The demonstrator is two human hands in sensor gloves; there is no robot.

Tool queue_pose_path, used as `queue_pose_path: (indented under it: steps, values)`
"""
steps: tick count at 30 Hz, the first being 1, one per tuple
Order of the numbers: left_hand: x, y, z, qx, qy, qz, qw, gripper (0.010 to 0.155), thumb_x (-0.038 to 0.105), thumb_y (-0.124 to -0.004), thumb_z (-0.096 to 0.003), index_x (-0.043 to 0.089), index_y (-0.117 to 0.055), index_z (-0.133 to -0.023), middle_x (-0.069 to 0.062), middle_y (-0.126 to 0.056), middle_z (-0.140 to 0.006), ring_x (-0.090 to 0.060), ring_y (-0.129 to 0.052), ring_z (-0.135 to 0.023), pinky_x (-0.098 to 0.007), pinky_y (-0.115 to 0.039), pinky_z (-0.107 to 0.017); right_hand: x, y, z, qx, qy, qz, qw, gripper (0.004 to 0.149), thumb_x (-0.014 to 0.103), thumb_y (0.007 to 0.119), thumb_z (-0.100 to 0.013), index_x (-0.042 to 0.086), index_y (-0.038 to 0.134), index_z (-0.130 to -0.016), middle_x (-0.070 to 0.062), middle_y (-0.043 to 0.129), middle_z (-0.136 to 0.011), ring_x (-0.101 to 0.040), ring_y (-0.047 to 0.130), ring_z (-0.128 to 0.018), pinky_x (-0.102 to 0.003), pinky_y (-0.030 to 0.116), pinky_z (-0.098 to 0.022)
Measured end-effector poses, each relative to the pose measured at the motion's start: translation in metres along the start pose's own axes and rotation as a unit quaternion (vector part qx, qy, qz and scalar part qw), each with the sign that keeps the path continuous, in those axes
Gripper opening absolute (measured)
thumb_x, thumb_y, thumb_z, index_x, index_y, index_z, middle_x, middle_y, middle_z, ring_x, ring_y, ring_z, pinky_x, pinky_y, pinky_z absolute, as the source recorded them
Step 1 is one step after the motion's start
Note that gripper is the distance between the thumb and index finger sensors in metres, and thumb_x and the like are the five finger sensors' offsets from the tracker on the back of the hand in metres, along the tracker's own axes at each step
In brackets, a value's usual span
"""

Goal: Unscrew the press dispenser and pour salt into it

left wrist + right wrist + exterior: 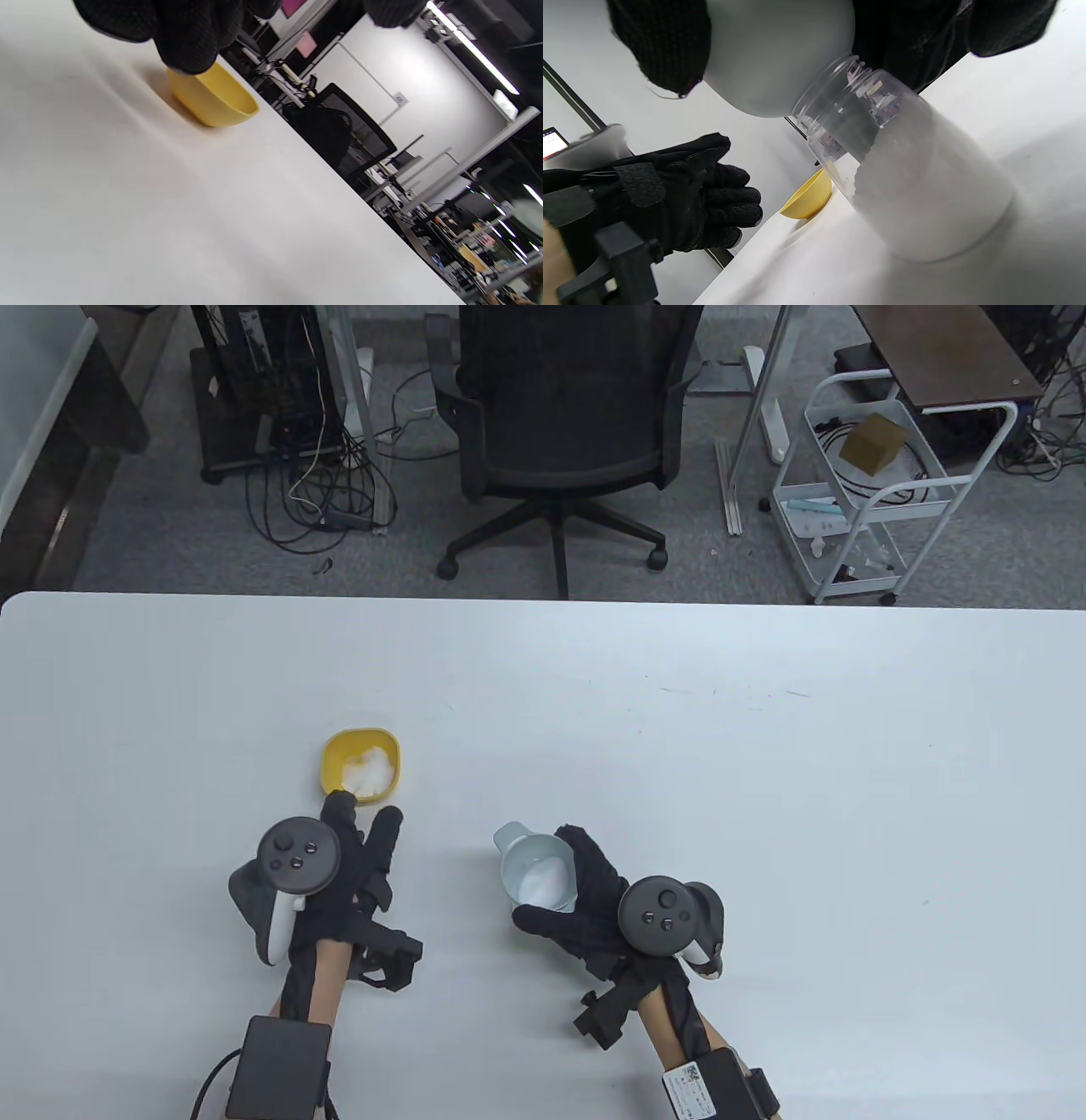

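Note:
A yellow bowl (361, 762) with white salt in it stands left of the middle of the table (679, 746). My left hand (365, 816) lies just in front of it with fingers stretched out, one fingertip (186, 46) at the bowl's near rim (212, 99). My right hand (551, 891) grips a grey funnel (528, 857) that sits in the mouth of a clear jar (925, 199). The jar stands on the table, largely full of salt. Salt also lies in the funnel. The left hand also shows in the right wrist view (683, 199).
A black office chair (560, 432) stands behind the table's far edge, and a white cart (865, 483) at the back right. The white table stretches wide to the right and far side of both hands.

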State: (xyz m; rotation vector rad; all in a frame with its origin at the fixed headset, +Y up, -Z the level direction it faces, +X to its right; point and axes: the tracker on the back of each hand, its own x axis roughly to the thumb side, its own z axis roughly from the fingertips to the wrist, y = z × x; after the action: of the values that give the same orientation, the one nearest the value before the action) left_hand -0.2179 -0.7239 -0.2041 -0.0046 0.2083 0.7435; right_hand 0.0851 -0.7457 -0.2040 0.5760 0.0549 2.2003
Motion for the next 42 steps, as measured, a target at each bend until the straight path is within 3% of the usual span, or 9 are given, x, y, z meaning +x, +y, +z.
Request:
queue_pose_path:
  steps: [8, 13, 17, 21, 23, 29, 42]
  values:
    - [0.018, -0.042, 0.036, -0.022, -0.111, -0.121, 0.986, 0.093, 0.06, -0.063, -0.06, -0.008, -0.04, -0.12, -0.043, -0.058, -0.114, -0.058, -0.077, -0.096, -0.07, -0.065, -0.064, 0.0, 0.0, -0.001, 0.006, 0.0, -0.001, 1.0, 0.108, 0.054, 0.08, -0.053, -0.022, 0.031, -0.112, -0.044, 0.055, -0.107, -0.062, 0.068, -0.09, -0.08, 0.055, -0.059]
    - [0.014, -0.05, 0.037, -0.012, -0.115, -0.169, 0.979, 0.093, 0.06, -0.062, -0.0594, -0.008, -0.041, -0.119, -0.042, -0.059, -0.114, -0.056, -0.077, -0.096, -0.069, -0.066, -0.064, 0.0, -0.001, -0.001, 0.013, -0.002, 0.0, 1.0, 0.111, 0.053, 0.081, -0.053, -0.021, 0.025, -0.114, -0.045, 0.051, -0.109, -0.063, 0.067, -0.092, -0.081, 0.054, -0.059]
    - [0.007, -0.051, 0.034, -0.017, -0.113, -0.159, 0.981, 0.093, 0.06, -0.062, -0.0594, -0.007, -0.04, -0.119, -0.042, -0.058, -0.114, -0.056, -0.077, -0.096, -0.07, -0.066, -0.065, 0.0, -0.004, 0.0, -0.005, -0.007, 0.002, 1.0, 0.118, 0.058, 0.08, -0.049, -0.017, 0.018, -0.115, -0.04, 0.048, -0.112, -0.062, 0.068, -0.092, -0.081, 0.054, -0.059]
    - [-0.001, -0.055, 0.03, -0.019, -0.106, -0.168, 0.98, 0.092, 0.06, -0.062, -0.0592, -0.007, -0.041, -0.119, -0.042, -0.059, -0.114, -0.056, -0.078, -0.096, -0.069, -0.066, -0.065, 0.001, -0.003, 0.0, -0.015, -0.006, 0.018, 1.0, 0.113, 0.057, 0.081, -0.048, -0.011, 0.024, -0.117, -0.036, 0.051, -0.113, -0.06, 0.07, -0.092, -0.081, 0.055, -0.059]
    - [-0.003, -0.055, 0.029, -0.017, -0.102, -0.174, 0.979, 0.092, 0.06, -0.062, -0.0592, -0.007, -0.04, -0.119, -0.041, -0.059, -0.114, -0.056, -0.078, -0.096, -0.069, -0.066, -0.065, 0.002, -0.003, 0.0, -0.017, -0.002, 0.025, 1.0, 0.108, 0.055, 0.083, -0.049, -0.013, 0.031, -0.116, -0.037, 0.054, -0.111, -0.059, 0.071, -0.091, -0.08, 0.056, -0.059]
    - [-0.008, -0.057, 0.027, -0.018, -0.098, -0.173, 0.98, 0.093, 0.06, -0.061, -0.0589, -0.007, -0.041, -0.119, -0.041, -0.059, -0.115, -0.056, -0.078, -0.096, -0.069, -0.066, -0.065, 0.0, 0.0, -0.001, -0.023, -0.013, -0.004, 1.0, 0.108, 0.053, 0.082, -0.052, -0.023, 0.031, -0.11, -0.046, 0.054, -0.106, -0.061, 0.069, -0.091, -0.077, 0.058, -0.06]
    - [-0.008, -0.057, 0.027, -0.016, -0.097, -0.177, 0.979, 0.095, 0.061, -0.061, -0.0586, -0.008, -0.036, -0.12, -0.042, -0.055, -0.116, -0.057, -0.076, -0.097, -0.07, -0.065, -0.065, 0.002, -0.001, 0.002, -0.049, -0.019, -0.018, 0.998, 0.107, 0.052, 0.083, -0.052, -0.02, 0.029, -0.111, -0.042, 0.053, -0.107, -0.057, 0.071, -0.09, -0.076, 0.058, -0.061]
